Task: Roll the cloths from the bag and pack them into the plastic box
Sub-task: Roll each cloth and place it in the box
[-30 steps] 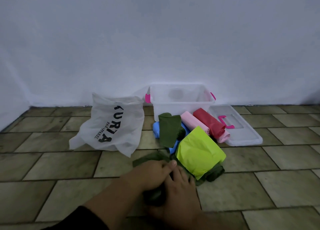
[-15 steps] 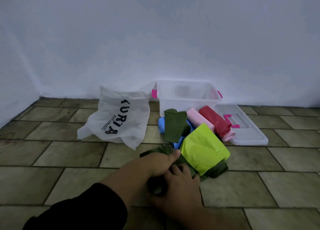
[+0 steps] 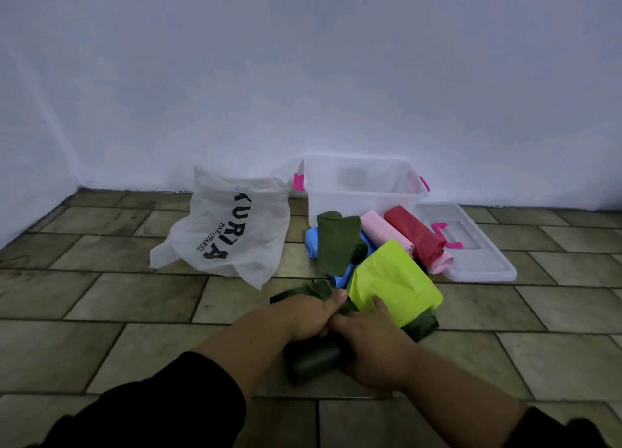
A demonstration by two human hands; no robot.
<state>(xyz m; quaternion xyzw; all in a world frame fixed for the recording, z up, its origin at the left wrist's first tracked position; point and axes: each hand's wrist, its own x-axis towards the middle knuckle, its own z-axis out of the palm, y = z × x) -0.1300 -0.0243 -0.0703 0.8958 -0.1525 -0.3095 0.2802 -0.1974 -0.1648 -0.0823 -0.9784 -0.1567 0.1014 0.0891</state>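
Rolling the dark green cloth [image 3: 314, 363] on the floor [image 3: 101, 296].
L hand [image 3: 303, 316] & R hand [image 3: 373, 353]: each grip curled round the roll, nr the lime cloth [image 3: 393, 286]; plastic box [image 3: 363, 201] back by the wall [image 3: 303, 77], bag [image 3: 232, 235] beside it.

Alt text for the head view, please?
Left hand and right hand grip a part-rolled dark green cloth on a tiled floor. Beyond lie a lime cloth, pink, red, green and blue rolls, a white printed bag, and an open clear plastic box, lid beside it.
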